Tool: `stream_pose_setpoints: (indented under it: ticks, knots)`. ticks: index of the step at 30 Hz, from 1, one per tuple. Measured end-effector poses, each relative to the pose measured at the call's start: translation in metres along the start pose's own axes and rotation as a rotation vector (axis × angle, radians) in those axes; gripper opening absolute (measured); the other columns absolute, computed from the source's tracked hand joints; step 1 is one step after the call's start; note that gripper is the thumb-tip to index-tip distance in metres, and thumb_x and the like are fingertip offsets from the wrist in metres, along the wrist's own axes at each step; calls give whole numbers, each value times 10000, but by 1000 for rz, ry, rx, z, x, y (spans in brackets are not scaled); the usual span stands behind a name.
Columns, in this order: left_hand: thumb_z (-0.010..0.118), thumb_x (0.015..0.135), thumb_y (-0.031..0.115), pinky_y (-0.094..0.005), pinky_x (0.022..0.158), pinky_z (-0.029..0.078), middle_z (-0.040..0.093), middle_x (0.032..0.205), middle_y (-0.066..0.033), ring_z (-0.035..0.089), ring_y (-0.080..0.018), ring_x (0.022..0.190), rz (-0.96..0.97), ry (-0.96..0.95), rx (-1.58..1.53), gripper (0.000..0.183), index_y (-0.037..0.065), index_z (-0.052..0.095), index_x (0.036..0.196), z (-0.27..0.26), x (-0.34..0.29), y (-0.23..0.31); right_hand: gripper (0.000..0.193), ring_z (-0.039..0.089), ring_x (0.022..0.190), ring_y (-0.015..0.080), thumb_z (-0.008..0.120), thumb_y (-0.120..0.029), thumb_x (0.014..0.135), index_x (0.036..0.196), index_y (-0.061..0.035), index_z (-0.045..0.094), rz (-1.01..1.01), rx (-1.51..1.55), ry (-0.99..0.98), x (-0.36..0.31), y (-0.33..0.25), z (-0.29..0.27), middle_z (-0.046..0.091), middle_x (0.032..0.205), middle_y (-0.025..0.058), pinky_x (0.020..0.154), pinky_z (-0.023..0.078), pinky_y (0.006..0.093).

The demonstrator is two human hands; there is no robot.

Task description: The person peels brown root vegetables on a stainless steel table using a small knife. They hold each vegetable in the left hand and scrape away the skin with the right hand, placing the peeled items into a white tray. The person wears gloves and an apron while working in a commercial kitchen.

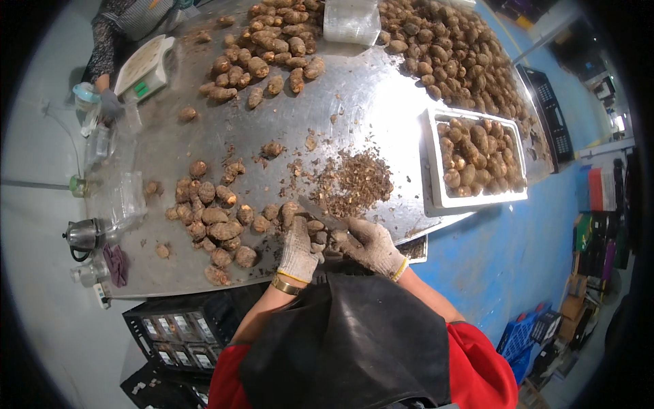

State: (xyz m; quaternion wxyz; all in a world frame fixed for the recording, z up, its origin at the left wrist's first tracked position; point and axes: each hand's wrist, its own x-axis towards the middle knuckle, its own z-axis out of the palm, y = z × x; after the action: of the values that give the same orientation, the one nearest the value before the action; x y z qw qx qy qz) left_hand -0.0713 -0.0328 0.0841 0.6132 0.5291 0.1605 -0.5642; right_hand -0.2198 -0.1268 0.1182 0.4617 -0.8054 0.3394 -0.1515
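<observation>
Both of my hands wear pale knitted gloves and work close together at the near edge of the metal table (381, 88). My left hand (298, 251) is closed round a small brown taro (315, 227), partly hidden by the fingers. My right hand (371, 247) grips a knife, its handle covered by the glove. The dark knife blade (323, 213) slants up and left from that hand, over the taro. Just beyond lies a heap of brown peelings (361, 180). To the left of my left hand sits a loose pile of taros (214, 217).
A white foam box (436, 160) holding taros stands at the right edge. Larger taro heaps (443, 51) lie at the back, with a clear plastic tub (351, 24) between them. A white scale (144, 68) and another person's gloved hand (110, 105) are far left. Black crates (180, 334) stand below.
</observation>
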Motion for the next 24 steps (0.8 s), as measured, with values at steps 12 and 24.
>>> stream_pose_setpoints:
  ticks: [12,24]
  knots:
    - [436,991,484,-332,579,553,617,1019,-91,634,-215,804,107,-32,-227,447,93,547,1178,-7,15,5,196,562,645,95,692,-176,894,1024,-34,655,114,295,32,-5,15,1,604,707,57,592,484,277]
    - [482,985,399,-207,505,442,613,904,-42,555,-106,637,96,-319,-81,353,95,564,1146,-13,-13,12,281,680,727,249,653,-364,891,987,-101,675,331,87,14,2,37,-2,691,809,118,659,522,369]
